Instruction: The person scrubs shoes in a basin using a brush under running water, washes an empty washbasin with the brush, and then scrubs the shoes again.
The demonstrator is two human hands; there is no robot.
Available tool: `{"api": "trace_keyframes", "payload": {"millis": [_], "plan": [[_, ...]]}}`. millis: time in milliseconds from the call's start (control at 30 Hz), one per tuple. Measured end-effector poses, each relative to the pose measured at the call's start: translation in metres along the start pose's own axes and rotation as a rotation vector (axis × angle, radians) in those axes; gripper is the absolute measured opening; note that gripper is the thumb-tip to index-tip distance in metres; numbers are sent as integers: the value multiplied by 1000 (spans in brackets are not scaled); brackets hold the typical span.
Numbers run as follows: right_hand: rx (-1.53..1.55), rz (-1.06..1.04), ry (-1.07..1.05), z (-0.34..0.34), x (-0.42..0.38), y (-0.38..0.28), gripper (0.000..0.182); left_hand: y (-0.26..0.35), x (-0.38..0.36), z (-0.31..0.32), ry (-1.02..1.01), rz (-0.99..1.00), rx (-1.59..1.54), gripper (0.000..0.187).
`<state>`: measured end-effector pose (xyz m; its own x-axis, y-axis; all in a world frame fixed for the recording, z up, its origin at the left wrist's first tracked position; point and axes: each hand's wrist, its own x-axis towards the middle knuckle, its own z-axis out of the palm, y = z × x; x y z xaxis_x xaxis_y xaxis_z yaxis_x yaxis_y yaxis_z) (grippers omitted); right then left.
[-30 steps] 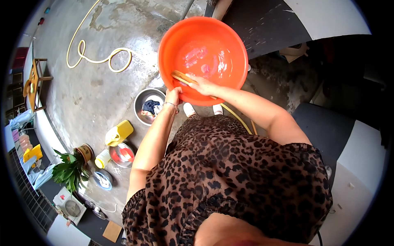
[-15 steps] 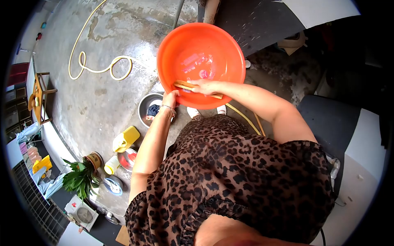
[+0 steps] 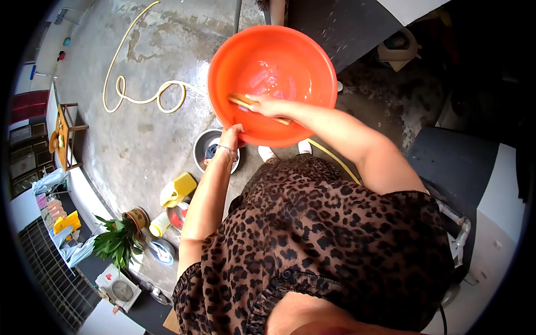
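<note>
A large orange plastic basin (image 3: pixel 321 61) is tilted up in front of me, with wet, shiny walls and faint printed marks inside. My left hand (image 3: pixel 231 136) is closed over the lower left rim, thumb on the inner side. Inside the basin, my right hand (image 3: pixel 266 106) grips a long wooden scrubbing brush (image 3: pixel 241 101) pressed along the lower left wall. Its bristles are hidden from me. Below the rim, a metal bowl (image 3: pixel 197 152) holding dark and white cloth stands on the floor, partly covered by my left forearm.
A yellow hose (image 3: pixel 142 101) curls over the wet concrete floor (image 3: pixel 167 50). To the left are a yellow jug (image 3: pixel 178 190), a white bottle with a yellow cap (image 3: pixel 159 224), a blue-rimmed basin (image 3: pixel 162 252) and a potted plant (image 3: pixel 118 240). A dark slab (image 3: pixel 346 33) lies beyond the basin.
My right hand and the brush have moved slightly up and left along the basin wall. My left hand keeps its hold on the rim. The view has shifted a little.
</note>
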<state>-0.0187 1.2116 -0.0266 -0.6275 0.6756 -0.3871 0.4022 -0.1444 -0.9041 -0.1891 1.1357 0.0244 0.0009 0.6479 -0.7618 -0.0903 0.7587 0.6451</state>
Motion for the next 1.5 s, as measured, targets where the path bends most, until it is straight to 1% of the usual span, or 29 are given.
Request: {"api": "trace_keyframes", "payload": {"millis": [33, 67, 133, 167, 267, 300, 400, 433, 467, 500, 567, 600, 667, 733, 767, 867, 900, 1000, 1067, 1100, 1167, 1200, 1233, 1267, 1300, 1367, 1400, 1433, 1500], "plan": [[5, 99, 120, 4, 7, 6, 54, -11, 2, 7, -1, -51, -21, 15], [-83, 168, 218, 3, 11, 13, 54, -18, 5, 9, -2, -50, -40, 14], [-254, 307, 421, -11, -3, -4, 55, -25, -1, 23, -7, -46, -71, 13], [-274, 366, 481, -25, -8, -5, 56, -27, -7, 32, 22, -22, -99, 12], [-446, 371, 631, -47, -24, 27, 57, -34, -13, 51, 75, 11, -116, 12], [-388, 401, 549, -49, -39, 17, 59, -35, -12, 53, 76, 14, -106, 12], [-522, 290, 269, -22, -81, 9, 59, -37, -20, 65, 37, -43, -77, 12], [-541, 243, 324, -14, -86, 15, 59, -37, -22, 71, 42, -25, -92, 12], [-522, 270, 386, -17, -86, 21, 59, -38, -28, 76, 48, -12, -104, 12], [-504, 298, 443, -17, -68, 25, 58, -40, -26, 65, 57, -2, -121, 11], [-417, 365, 555, -43, -57, 28, 57, -41, -27, 66, 28, 0, -148, 12], [-416, 380, 524, -53, -61, 32, 56, -46, -30, 68, 16, -3, -160, 12], [-387, 318, 546, -44, -70, 41, 56, -51, -21, 67, 31, -9, -110, 14], [-425, 274, 421, -21, -92, 38, 55, -54, -26, 77, 45, -10, -82, 15], [-494, 211, 386, -8, -101, 37, 59, -55, -28, 79, 45, -1, -87, 15], [-409, 294, 446, -32, -100, 34, 62, -56, -45, 93, 36, 8, -94, 14], [-359, 318, 525, -42, -95, 35, 62, -55, -48, 96, 20, 11, -95, 14], [-22, 362, 497, -51, -93, 31, 60, -58, -49, 97, 3, 4, -86, 13], [158, 126, 496, -25, -76, 47, 57, -56, -50, 100, 3, -3, -76, 13], [155, 38, 463, -7, -61, 60, 57, -54, -52, 101, 7, -8, -69, 13], [354, -40, 371, 2, -70, 31, 56, -51, -55, 103, 10, -22, -57, 13], [557, -31, 309, 2, -86, 2, 56, -58, -56, 101, 11, -16, -45, 13], [677, -86, 407, 0, -61, 11, 56, -57, -59, 103, 11, -9, -31, 14], [765, -204, 587, -7, -36, 20, 55, -57, -60, 104, 13, -2, -19, 14], [665, -232, 673, -15, -11, 42, 55, -57, -62, 106, -19, -17, -66, 15], [801, -225, 592, -21, -52, -1, 57, -64, -54, 103, 22, -12, -77, 21], [697, -274, 481, -12, -55, -1, 59, -65, -51, 103, 38, -10, -86, 25], [582, -273, 457, -4, -57, 1, 60, -65, -55, 103, 41, -17, -64, 23], [610, -193, 515, -12, -54, 3, 61, -60, -60, 104, -15, -38, -78, 20]]}}
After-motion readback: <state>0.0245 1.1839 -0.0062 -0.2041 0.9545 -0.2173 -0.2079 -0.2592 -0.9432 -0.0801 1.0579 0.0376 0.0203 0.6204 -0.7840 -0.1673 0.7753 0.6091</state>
